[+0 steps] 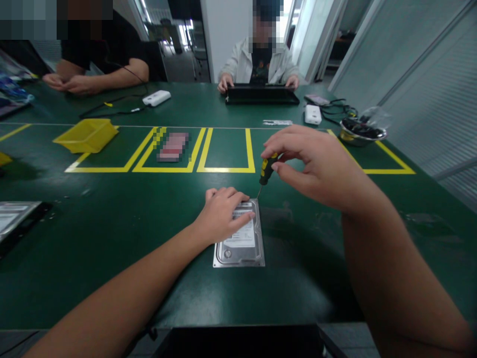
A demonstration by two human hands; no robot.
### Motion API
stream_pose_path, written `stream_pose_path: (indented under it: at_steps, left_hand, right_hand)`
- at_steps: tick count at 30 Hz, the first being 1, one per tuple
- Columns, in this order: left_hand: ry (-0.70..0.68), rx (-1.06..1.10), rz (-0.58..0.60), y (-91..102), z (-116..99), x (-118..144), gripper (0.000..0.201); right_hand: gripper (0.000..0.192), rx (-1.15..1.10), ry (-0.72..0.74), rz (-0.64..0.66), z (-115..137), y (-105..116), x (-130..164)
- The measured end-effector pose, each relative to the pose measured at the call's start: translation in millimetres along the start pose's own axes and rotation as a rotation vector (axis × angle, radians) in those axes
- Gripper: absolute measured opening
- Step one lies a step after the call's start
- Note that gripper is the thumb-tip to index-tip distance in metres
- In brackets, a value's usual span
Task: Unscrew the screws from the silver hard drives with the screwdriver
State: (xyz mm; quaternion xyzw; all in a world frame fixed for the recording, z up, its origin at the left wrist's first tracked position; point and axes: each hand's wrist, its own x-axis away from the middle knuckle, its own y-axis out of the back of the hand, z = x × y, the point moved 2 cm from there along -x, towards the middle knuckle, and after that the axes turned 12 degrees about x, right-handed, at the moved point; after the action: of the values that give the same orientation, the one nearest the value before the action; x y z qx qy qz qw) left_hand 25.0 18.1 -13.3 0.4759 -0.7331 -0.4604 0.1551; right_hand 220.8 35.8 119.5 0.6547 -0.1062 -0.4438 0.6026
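My left hand (220,213) lies flat and open on the silver metal hard disk drive (240,241), palm pressing its far left part, fingers spread across the top of its white label (244,233). The drive rests flat on the dark green worktop (112,238), near me and about the middle of the scene. The label carries rows of dark print and barcode-like bars, too small for me to read; I can make out no brand.

My right hand (316,166) hovers just beyond and to the right of the drive, its grip narrow: thumb and fingertips pinch the top of a small screwdriver with a black and yellow handle (267,169). The tool stands nearly upright, slightly tilted, its thin shaft pointing down to the drive's far right corner; whether the tip sits in a screw I cannot tell.

Farther off, yellow tape lines (225,169) mark boxes on the worktop. A yellow plastic bin (86,135) stands at far left, a round metal bowl (362,133) at far right. Across from me, one person's hands rest on a black tray (261,95), with a small white box (312,114) just to its right; another person's arms lie at the far left beside a white device (157,98).
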Motion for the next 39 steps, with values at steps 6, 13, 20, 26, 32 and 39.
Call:
stream_pose_path:
  at_steps: [6, 13, 20, 26, 32, 39]
  left_hand:
    - [-0.006, 0.0, -0.003, -0.5, -0.3, -0.4, 0.038]
    - [-0.005, 0.006, -0.001, 0.0, 0.6, 0.0, 0.038]
    - [-0.005, -0.002, -0.004, -0.2, 0.6, 0.0, 0.038]
    - [-0.004, 0.003, -0.002, 0.0, 0.5, -0.8, 0.038]
    - [-0.004, 0.003, -0.003, 0.2, -0.9, -1.2, 0.038]
    - [0.002, -0.001, -0.001, -0.1, -1.3, -0.8, 0.038]
  right_hand:
    - [0.015, 0.017, -0.026, -0.039, -1.5, -3.6, -0.9]
    - [0.031, -0.02, -0.03, -0.033, -2.5, -0.4, 1.6]
    - [0.025, 0.043, -0.036, -0.01, -2.0, 0.7, 1.5]
    - [0.024, 0.136, -0.029, -0.002, -0.7, 0.0, 0.0]
    - [0.02, 0.179, -0.024, -0.025, -0.1, -3.1, -0.9]
    - [0.018, 0.179, -0.031, -0.04, 0.6, -5.1, -2.1]
